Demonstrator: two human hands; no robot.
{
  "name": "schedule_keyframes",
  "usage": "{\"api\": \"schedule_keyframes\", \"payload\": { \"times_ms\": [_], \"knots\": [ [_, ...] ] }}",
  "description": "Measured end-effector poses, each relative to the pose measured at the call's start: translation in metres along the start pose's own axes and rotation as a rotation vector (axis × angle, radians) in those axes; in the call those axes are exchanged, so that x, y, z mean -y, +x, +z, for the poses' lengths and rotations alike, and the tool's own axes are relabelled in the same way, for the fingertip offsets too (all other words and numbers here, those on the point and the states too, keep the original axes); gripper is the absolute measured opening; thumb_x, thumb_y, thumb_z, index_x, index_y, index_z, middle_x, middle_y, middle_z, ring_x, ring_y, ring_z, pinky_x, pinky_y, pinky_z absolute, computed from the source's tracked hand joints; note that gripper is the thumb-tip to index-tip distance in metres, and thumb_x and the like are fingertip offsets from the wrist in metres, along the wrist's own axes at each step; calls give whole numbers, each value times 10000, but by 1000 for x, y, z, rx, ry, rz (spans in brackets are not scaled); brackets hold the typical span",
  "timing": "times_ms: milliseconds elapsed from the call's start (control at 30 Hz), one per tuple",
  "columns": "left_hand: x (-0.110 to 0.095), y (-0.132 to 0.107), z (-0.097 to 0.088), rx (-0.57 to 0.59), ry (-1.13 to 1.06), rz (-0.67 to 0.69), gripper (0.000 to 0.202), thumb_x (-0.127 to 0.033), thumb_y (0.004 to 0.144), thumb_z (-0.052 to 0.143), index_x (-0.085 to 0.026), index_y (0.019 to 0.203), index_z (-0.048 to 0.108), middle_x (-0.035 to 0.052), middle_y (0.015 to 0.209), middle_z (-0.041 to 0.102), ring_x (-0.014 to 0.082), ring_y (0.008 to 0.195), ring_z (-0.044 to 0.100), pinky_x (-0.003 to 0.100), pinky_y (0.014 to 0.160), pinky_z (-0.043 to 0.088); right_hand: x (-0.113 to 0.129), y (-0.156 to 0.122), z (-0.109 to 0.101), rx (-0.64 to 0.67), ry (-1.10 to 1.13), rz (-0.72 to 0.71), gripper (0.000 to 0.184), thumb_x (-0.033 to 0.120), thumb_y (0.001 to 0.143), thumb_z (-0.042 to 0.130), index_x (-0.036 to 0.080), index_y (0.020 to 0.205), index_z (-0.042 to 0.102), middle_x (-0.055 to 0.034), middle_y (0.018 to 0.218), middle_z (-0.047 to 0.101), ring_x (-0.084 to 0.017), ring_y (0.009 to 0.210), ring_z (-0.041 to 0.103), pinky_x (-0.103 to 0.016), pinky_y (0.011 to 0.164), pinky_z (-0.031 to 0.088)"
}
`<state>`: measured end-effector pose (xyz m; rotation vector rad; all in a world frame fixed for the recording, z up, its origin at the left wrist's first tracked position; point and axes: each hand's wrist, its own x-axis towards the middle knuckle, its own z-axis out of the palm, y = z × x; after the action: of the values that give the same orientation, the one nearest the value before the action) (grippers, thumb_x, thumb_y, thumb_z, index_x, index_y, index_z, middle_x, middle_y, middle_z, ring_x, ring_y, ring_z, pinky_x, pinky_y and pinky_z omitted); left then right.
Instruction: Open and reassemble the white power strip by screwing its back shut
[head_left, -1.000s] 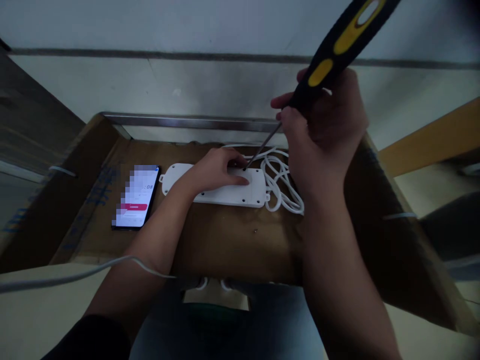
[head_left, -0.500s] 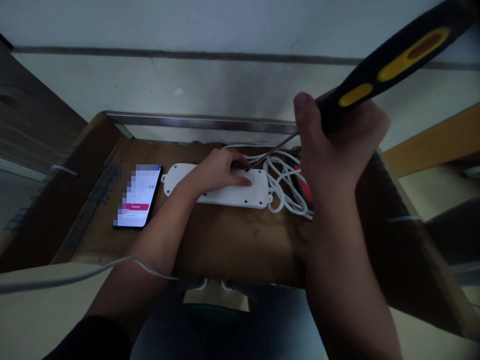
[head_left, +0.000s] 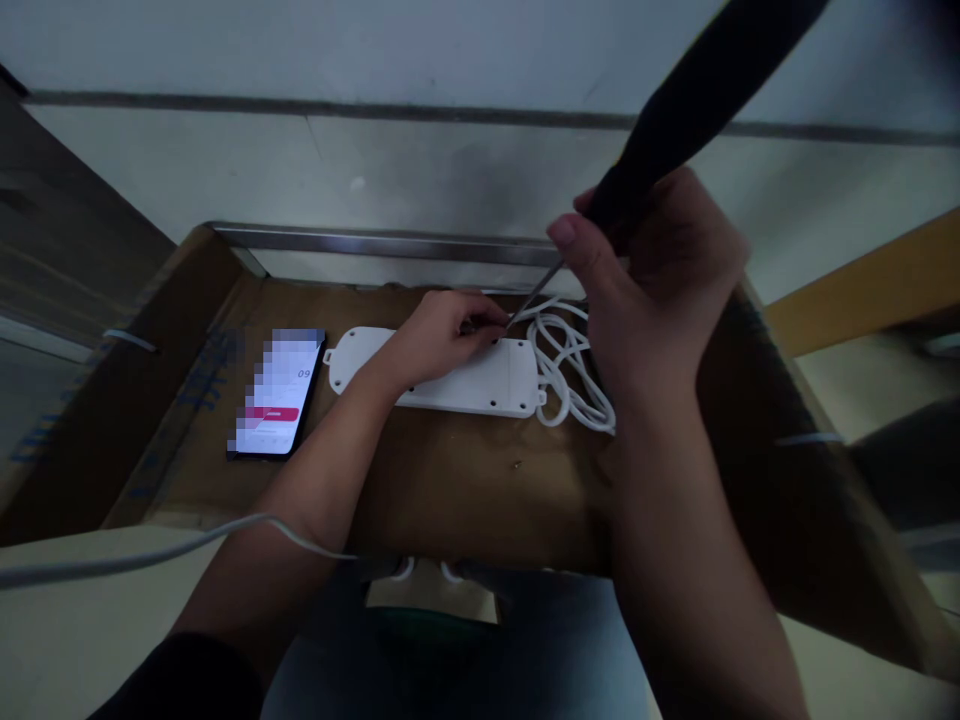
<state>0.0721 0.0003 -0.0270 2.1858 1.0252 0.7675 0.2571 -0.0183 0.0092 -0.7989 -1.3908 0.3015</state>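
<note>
The right hand (head_left: pixel 649 295) is clamping a screwdriver (head_left: pixel 675 120) at the power strip's (head_left: pixel 469 388) 2 o'clock hole; the left hand (head_left: pixel 442 340) is steadying it, fingers together.

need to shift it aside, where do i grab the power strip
Pinch the power strip across its narrow width at the rounded left end, coming from above. It lies flat on the cardboard, so a top-down pinch on the long edges should work best; your left hand covers the middle, and the cable bunches at the right end.
</note>
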Motion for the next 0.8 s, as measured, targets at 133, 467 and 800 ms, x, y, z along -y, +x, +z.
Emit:
{"api": "schedule_keyframes", "payload": {
  "times_ms": [133, 467, 800],
  "knots": [
    [1, 1, 1, -24, -7, -22, 201, -238, 920, 658, -155, 1028, 805, 54, 969, 801, 177, 876, 705, 305, 872, 528, -5, -5, 7, 18, 98, 11, 213, 189, 894, 742, 198, 1079, 636, 42, 809, 650, -92, 717, 609, -292, 736, 465],
    [4, 3, 4, -35, -20, -37, 202, -320, 911, 688, -143, 951, 778, 34, 835, 767, 150, 743, 643, 287, 743, 471, -5, 30, 19, 30, -154, 23, 271, 435, 863, 797, 214, 967, 682, 20, 789, 600, -99, 669, 521, -299, 656, 441],
    [3, 1, 0, -37, -15, -81, 179, -330, 929, 703, -157, 898, 738, 22, 801, 732, 141, 722, 626, 294, 746, 478, 49, 84, 25, 386, -635, -36, 525, 447, 759, 872, 253, 758, 383, -21, 859, 585, -170, 801, 496, -413, 865, 459]
  ]
}}
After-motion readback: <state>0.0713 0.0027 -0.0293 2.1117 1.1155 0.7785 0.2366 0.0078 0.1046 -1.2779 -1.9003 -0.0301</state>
